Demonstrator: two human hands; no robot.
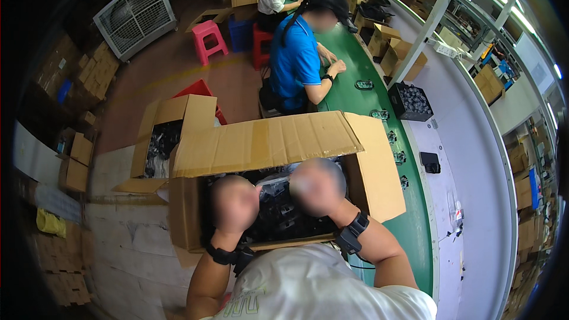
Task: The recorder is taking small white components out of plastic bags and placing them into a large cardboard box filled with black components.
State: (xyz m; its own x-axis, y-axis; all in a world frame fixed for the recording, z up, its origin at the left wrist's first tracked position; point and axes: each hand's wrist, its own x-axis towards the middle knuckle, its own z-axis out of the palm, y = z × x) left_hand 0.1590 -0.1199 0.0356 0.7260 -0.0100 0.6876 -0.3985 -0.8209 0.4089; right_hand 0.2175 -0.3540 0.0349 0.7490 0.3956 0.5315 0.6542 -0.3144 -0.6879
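Both of my hands are inside an open cardboard box (pixel 379 169) right in front of me. It holds a pile of black plastic parts (pixel 283 222), some of them in clear plastic wrapping. My left hand (pixel 235 204) is over the left part of the pile, just inside the box. My right hand (pixel 318 186) is further right, by the far flap and next to the clear wrapping. Both hands are smeared, so their fingers do not show, and I cannot make out whether either one holds a part. Each wrist wears a black band.
A green conveyor belt (pixel 418 225) with several small circuit-board units runs along the right. A co-worker in blue (pixel 299 59) sits at it ahead. Another open carton (pixel 145 142) stands left. A black crate (pixel 412 102) of round parts sits beyond the belt; pink stool (pixel 208 41) far left.
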